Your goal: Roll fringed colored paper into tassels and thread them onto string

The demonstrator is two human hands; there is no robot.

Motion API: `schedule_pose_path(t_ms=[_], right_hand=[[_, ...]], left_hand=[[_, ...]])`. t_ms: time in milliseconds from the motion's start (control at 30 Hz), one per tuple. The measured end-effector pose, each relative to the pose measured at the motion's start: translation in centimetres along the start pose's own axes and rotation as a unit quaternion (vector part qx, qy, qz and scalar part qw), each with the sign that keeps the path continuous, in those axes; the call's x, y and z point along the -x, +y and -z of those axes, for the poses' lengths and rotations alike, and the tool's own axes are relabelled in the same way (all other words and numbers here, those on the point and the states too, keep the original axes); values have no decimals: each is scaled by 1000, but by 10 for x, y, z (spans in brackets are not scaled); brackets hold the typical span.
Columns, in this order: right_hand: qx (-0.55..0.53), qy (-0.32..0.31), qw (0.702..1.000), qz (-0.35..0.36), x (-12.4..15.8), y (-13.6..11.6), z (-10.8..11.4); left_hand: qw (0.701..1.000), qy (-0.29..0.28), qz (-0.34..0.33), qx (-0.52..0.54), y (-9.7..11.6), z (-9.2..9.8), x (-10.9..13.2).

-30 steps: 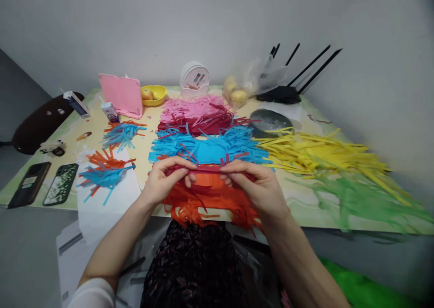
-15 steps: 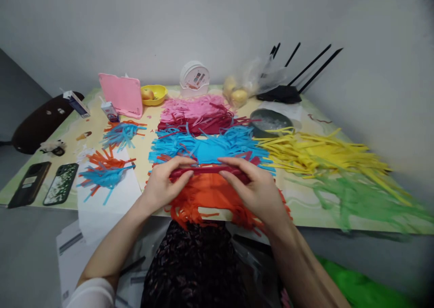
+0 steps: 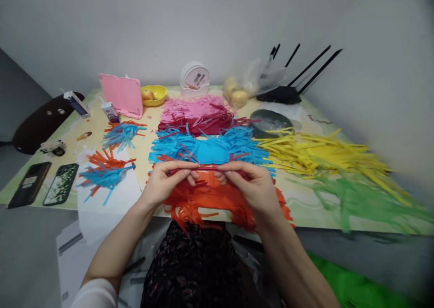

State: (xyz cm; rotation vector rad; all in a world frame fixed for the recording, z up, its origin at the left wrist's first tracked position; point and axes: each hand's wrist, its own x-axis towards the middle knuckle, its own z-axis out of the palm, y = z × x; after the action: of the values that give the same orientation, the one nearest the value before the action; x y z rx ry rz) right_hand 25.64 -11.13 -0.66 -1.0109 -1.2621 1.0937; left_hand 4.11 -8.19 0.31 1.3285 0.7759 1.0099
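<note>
My left hand [image 3: 166, 181] and my right hand [image 3: 252, 183] are close together over the table's front edge. Both pinch a narrow dark red strip of fringed tissue paper [image 3: 207, 167], drawn level between the fingertips; my fingers hide its ends. Below it lies orange fringed tissue paper [image 3: 217, 194], with some strands hanging over the edge. Just beyond are blue fringed tissue paper [image 3: 208, 151], dark red fringed paper [image 3: 206, 126] and pink fringed paper [image 3: 191, 106]. Two blue-and-orange tassels, a far one [image 3: 122, 134] and a near one [image 3: 105, 176], lie to the left.
Yellow fringed paper [image 3: 325, 154] and green fringed paper [image 3: 356, 199] spread over the right side. A dark dish [image 3: 269, 120], a black router [image 3: 280, 94] and bagged fruit [image 3: 238, 96] sit behind. A pink tablet case [image 3: 121, 93], a yellow bowl [image 3: 159, 101] and two phones [image 3: 61, 184] are leftward.
The dark red paper has become thinner between my hands. My fingertips have moved closer together, with more fingers curled underneath.
</note>
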Motion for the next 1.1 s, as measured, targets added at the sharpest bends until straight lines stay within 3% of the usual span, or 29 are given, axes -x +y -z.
schedule_pose_path(t_ms=[200,333,433,533,700,800,933,1000,1100], right_hand=[[-20,12,1000,-15,-6,3,-2],[-27,32,999,3,-3,5,-4],[72,17,993,95,3,-3,-4],[173,-23,960,218,7,-14,-6],[242,-99,908,327,11,-21,-5],[274,-153,908,278,7,-22,6],[241,-149,955,82,-11,-23,16],[177,-190,966,-14,-21,-20,12],[47,-279,952,-116,-25,-9,-1]], left_hand=[[999,5,-23,-37,-14,5,-3],[990,-41,-74,-114,-8,10,-1],[970,-104,-99,-197,10,15,0],[943,-118,-139,-277,26,16,-3],[905,-206,-134,-346,30,11,-11],[875,-161,-174,-422,25,14,-11],[808,-91,-277,-512,15,21,-7],[758,-91,-353,-542,10,23,-3],[657,-55,-479,-579,2,25,1]])
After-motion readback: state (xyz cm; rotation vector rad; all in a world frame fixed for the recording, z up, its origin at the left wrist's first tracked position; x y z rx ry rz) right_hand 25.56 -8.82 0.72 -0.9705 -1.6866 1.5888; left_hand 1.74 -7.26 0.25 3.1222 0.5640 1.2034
